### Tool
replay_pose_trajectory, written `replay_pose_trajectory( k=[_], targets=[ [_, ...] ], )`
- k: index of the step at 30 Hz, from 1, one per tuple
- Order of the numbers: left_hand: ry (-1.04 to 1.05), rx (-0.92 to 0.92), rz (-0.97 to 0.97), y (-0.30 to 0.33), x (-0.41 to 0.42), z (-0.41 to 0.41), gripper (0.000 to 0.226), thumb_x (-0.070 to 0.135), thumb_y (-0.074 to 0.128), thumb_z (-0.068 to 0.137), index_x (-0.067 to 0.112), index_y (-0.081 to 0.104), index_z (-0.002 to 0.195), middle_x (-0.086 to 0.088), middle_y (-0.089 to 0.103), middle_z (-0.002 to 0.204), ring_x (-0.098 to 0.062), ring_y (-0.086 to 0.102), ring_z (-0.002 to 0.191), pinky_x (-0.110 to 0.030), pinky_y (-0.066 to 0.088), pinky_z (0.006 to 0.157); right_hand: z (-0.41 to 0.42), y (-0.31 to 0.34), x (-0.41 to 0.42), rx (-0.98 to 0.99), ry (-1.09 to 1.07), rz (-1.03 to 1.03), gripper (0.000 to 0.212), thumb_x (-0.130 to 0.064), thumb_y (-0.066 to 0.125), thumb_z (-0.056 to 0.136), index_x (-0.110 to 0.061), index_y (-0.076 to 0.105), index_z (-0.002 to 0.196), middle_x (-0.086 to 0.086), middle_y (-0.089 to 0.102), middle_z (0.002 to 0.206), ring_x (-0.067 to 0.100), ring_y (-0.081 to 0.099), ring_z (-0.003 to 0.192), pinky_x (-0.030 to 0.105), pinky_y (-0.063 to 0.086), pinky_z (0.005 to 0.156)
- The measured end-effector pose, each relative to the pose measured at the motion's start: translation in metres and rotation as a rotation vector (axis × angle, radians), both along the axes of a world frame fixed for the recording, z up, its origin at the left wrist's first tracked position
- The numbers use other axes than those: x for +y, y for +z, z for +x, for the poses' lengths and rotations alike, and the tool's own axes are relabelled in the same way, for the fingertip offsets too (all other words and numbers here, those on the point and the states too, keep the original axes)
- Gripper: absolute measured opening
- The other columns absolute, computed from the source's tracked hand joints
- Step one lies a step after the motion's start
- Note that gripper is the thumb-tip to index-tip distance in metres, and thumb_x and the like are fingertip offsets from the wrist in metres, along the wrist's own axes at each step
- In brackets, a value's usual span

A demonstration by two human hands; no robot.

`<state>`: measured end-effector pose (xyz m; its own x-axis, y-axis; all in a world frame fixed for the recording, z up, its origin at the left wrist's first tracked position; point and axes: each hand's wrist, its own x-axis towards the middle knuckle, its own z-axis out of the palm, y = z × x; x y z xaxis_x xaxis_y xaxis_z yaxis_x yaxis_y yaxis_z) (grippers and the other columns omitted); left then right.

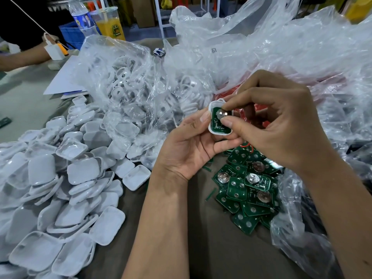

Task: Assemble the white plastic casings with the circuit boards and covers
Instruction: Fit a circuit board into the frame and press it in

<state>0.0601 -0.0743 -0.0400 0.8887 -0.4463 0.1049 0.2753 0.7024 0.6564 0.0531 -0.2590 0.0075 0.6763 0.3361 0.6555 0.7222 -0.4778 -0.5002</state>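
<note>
Here both hands, left hand [188, 146] and right hand [281, 121], pinch the board-filled white casing [220, 120] between them.

A: Can any writing be read?

B: None clearly. Far beyond the left hand [187, 146], a clear water bottle [81, 17] wears a blue label with a picture and white lettering too blurred to read.

A: Any logos?

B: Just right of that bottle, a plastic cup [109, 22] of orange drink bears a green cartoon frog with small print below it, also unreadable.

A: And the boards?

B: The green circuit boards [249, 188] below the right hand [281, 125] carry tiny white markings, too small to make out.
</note>
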Motion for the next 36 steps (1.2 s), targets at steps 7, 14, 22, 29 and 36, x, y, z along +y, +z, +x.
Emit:
replay_pose_trajectory(
  k=[7,14,22,29,36],
  targets=[
    [-0.011,0.0,0.012,0.0004,0.0005,0.0006,0.042,0.018,0.088,0.073,-0.003,0.073,0.106,-0.022,0.075,0.094,-0.034,0.077,0.084,-0.043,0.064,0.078,0.0013,-0.0012,-0.0008,0.013,0.021,0.023,0.012,-0.015,0.085,0.087,-0.009,0.08,0.095,0.001,0.064,0.093,0.013,0.061,0.074,0.017,0.051,0.058],
    [0.002,0.011,-0.009,-0.0003,0.0004,0.0003,0.049,0.015,0.089,0.07,-0.006,0.069,0.11,-0.025,0.074,0.096,-0.036,0.077,0.083,-0.045,0.064,0.078,0.0026,-0.0012,-0.0002,0.003,0.033,0.024,0.012,-0.015,0.084,0.088,-0.008,0.08,0.098,0.0,0.066,0.093,0.016,0.064,0.078,0.026,0.055,0.058],
    [0.002,0.013,-0.014,-0.0006,0.0005,-0.0002,0.043,0.016,0.085,0.075,-0.001,0.074,0.113,-0.021,0.075,0.1,-0.034,0.077,0.088,-0.043,0.064,0.081,0.0031,-0.0014,-0.001,0.029,0.047,0.065,0.015,-0.015,0.084,0.088,-0.009,0.081,0.101,0.0,0.066,0.094,0.011,0.068,0.092,0.028,0.058,0.069],
    [0.01,0.012,-0.013,-0.0009,0.0008,-0.0009,0.043,0.012,0.081,0.077,-0.005,0.071,0.115,-0.026,0.073,0.103,-0.038,0.076,0.09,-0.046,0.063,0.082,0.0017,-0.0005,-0.002,0.042,0.01,0.049,0.017,-0.018,0.085,0.088,-0.01,0.08,0.102,0.002,0.066,0.093,0.016,0.066,0.082,0.035,0.056,0.057],
    [-0.004,0.004,-0.039,0.0003,0.0,-0.0019,0.049,0.007,0.083,0.075,-0.008,0.067,0.119,-0.027,0.072,0.108,-0.042,0.075,0.091,-0.05,0.062,0.083,0.0011,0.0011,-0.0049,0.026,0.0,0.088,0.021,-0.024,0.09,0.082,-0.014,0.076,0.094,0.005,0.065,0.089,0.021,0.061,0.072,0.04,0.051,0.051]
  ],
)
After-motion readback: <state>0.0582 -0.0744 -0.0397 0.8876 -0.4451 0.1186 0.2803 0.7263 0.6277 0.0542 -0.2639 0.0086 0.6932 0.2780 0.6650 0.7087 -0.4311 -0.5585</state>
